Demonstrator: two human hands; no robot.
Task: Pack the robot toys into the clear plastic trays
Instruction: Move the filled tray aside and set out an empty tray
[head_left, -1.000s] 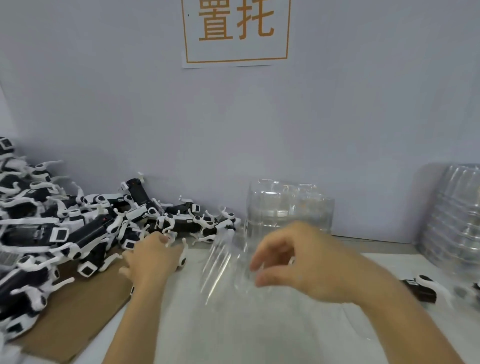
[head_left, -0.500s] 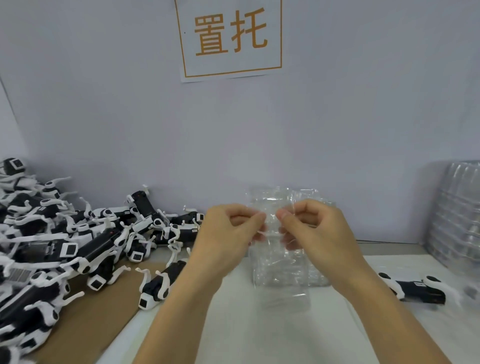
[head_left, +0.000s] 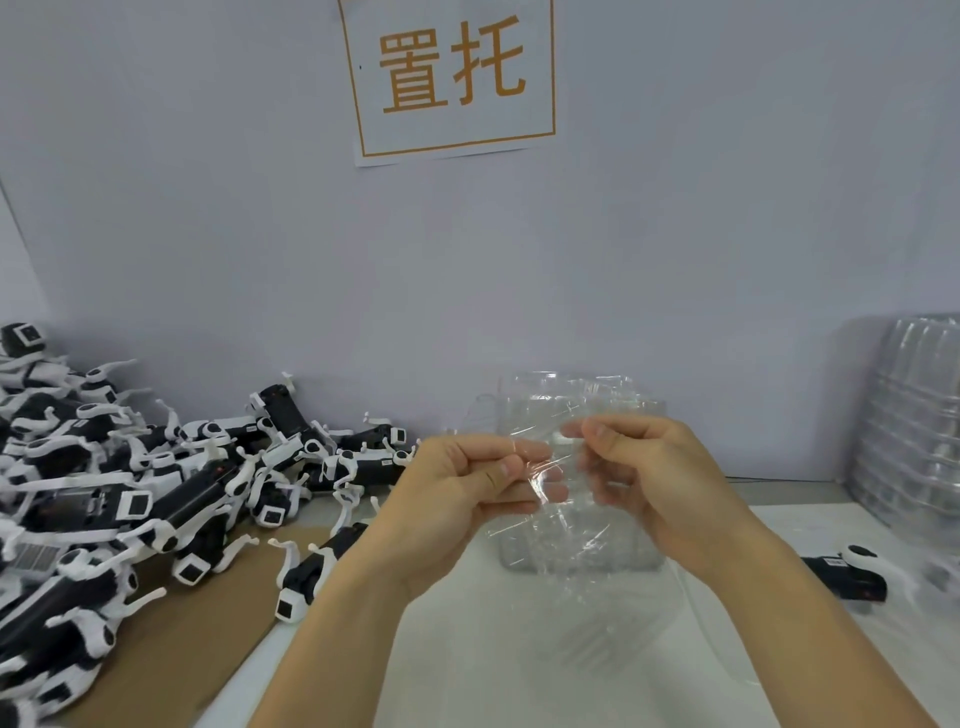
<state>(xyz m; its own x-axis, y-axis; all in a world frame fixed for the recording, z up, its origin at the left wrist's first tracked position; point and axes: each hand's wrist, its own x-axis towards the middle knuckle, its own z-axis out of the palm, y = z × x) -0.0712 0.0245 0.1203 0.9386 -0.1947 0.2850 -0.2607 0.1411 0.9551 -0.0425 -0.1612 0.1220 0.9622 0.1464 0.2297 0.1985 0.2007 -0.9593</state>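
L hand (head_left: 457, 483) + R hand (head_left: 639, 478) both pinching clear tray (head_left: 550, 467) top edge above desk (head_left: 519, 649), robot toys (head_left: 130, 493) piled left

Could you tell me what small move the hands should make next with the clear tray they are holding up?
Probably pull the pinched edges apart: the left hand and right hand both pinch the clear tray in the air, and no robot toy is in it yet.
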